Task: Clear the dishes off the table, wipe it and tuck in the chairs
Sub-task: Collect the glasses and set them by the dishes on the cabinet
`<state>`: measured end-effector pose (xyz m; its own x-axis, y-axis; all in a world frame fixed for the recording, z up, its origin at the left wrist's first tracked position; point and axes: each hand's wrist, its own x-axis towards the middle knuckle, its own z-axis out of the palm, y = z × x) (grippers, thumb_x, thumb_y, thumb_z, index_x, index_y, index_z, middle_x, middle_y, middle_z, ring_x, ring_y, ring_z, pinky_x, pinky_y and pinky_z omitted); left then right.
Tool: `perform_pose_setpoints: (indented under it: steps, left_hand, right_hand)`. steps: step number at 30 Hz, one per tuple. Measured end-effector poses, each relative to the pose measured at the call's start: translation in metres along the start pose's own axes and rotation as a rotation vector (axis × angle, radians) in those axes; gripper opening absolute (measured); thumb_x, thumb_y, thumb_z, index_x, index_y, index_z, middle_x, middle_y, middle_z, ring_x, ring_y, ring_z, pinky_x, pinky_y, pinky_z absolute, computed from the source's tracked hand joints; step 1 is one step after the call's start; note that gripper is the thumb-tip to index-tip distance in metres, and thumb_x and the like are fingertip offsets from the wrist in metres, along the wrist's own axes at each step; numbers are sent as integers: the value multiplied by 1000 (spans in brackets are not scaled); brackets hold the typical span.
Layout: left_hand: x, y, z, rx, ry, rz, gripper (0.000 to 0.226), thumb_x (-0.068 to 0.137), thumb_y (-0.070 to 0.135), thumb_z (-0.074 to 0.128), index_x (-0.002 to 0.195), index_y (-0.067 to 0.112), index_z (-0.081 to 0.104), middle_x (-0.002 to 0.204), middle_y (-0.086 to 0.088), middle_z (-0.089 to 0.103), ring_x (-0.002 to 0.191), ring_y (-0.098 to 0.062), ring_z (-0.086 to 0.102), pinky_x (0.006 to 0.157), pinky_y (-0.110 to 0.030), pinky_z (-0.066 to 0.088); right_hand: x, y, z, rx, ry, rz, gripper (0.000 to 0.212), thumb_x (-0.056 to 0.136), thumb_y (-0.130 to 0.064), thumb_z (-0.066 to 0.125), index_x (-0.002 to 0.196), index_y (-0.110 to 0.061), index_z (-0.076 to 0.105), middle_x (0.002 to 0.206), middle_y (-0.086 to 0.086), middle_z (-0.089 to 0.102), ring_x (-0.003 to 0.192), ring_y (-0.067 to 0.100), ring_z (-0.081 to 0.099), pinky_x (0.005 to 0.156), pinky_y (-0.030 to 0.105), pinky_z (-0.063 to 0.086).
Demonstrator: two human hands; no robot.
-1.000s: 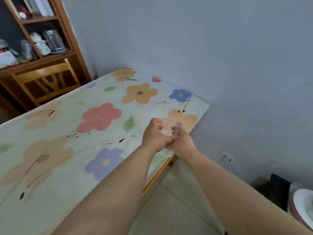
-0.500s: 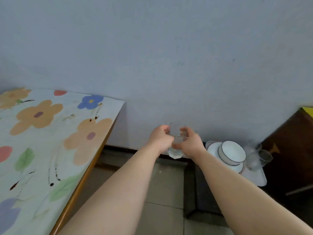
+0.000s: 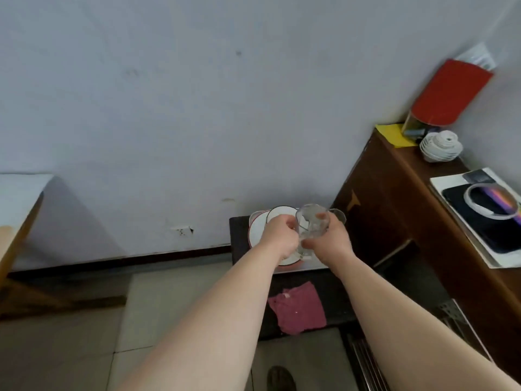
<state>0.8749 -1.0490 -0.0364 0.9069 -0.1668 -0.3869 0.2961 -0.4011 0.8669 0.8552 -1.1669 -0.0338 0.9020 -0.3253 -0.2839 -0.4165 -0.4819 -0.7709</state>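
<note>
We are gripping a clear glass (image 3: 311, 224) with both hands: our left hand (image 3: 280, 239) is wrapping its left side and our right hand (image 3: 329, 240) is closing on the right, thumb low near the base. The glass is hanging upright in the air, just above a tray (image 3: 303, 267) carrying a white plate (image 3: 258, 231) and a bowl (image 3: 279, 214); another glass (image 3: 338, 214) seems to be peeking out behind our right fingers, though the blur is making that hard to confirm.

Half a second ago the flowered table (image 3: 19, 198) was filling the left of the view and the tray was sitting off to the right; now we are seeing only the table's corner at the far left, and the glass is hanging directly over the tray.

The tray is resting on a low dark stand (image 3: 239, 244) against the grey wall, with a maroon cloth (image 3: 298, 307) lying on its near end. A dark wooden cabinet (image 3: 394, 210) is standing to the right.
</note>
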Motion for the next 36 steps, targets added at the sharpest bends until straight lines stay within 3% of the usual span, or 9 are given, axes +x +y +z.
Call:
perform_pose_setpoints:
  steps: [4, 8, 12, 16, 20, 25, 32, 36]
  left_hand:
    - [26, -2, 50, -130, -69, 21, 40, 80, -9, 49, 97, 21, 69, 101, -4, 70, 104, -26, 63, 96, -38, 49]
    - [54, -15, 88, -176, -111, 27, 42, 80, -4, 54, 115, 14, 69, 108, -3, 69, 102, -20, 64, 91, -31, 51]
    - [78, -33, 111, -168, -76, 45, 33, 86, 0, 60, 117, 12, 68, 98, 2, 67, 80, -9, 61, 62, -8, 47]
    - [99, -52, 124, -170, -62, 24, 35, 87, 4, 59, 120, 13, 67, 110, 1, 69, 97, -12, 61, 81, -19, 48]
    - [113, -67, 130, -184, -56, 1, 37, 88, 0, 55, 119, 17, 67, 93, 18, 66, 92, -4, 61, 73, -7, 44]
    - [127, -85, 139, -202, -66, -25, 32, 92, -1, 51, 115, 15, 68, 110, -1, 70, 108, -20, 64, 98, -33, 49]
    - [130, -94, 145, -227, -92, -49, 38, 92, -6, 46, 121, 10, 64, 111, 1, 68, 105, -14, 62, 92, -24, 48]
    - [129, -96, 146, -225, -99, -66, 42, 91, -9, 44, 125, 8, 62, 121, -5, 67, 113, -18, 61, 103, -31, 46]
  right_hand:
    - [22, 42, -19, 13, 59, 81, 72, 62, -4, 75, 126, -25, 50, 122, 3, 57, 109, 24, 57, 93, 39, 49]
    - [44, 79, -22, 23, 126, 102, 62, 65, -8, 75, 121, -20, 52, 121, 6, 58, 109, 26, 58, 94, 42, 49]
    - [65, 106, -15, 52, 135, 121, 58, 66, -8, 75, 119, -21, 54, 118, 4, 59, 106, 23, 59, 92, 44, 51]
    - [85, 126, -4, 40, 123, 103, 59, 66, -8, 76, 120, -19, 53, 118, 4, 60, 110, 23, 57, 93, 44, 51]
    - [100, 137, 8, 9, 110, 107, 66, 66, -7, 77, 126, -17, 50, 125, 6, 57, 118, 24, 53, 97, 44, 48]
    - [109, 150, 20, 18, 104, 134, 73, 68, -6, 79, 132, -20, 46, 131, 7, 51, 120, 26, 52, 98, 43, 48]
    - [114, 160, 27, 79, 99, 185, 75, 67, -1, 77, 132, -22, 46, 131, 9, 53, 121, 26, 52, 99, 44, 47]
    - [114, 164, 31, 86, 93, 181, 74, 69, -2, 76, 134, -19, 45, 135, 6, 51, 124, 25, 49, 101, 44, 46]
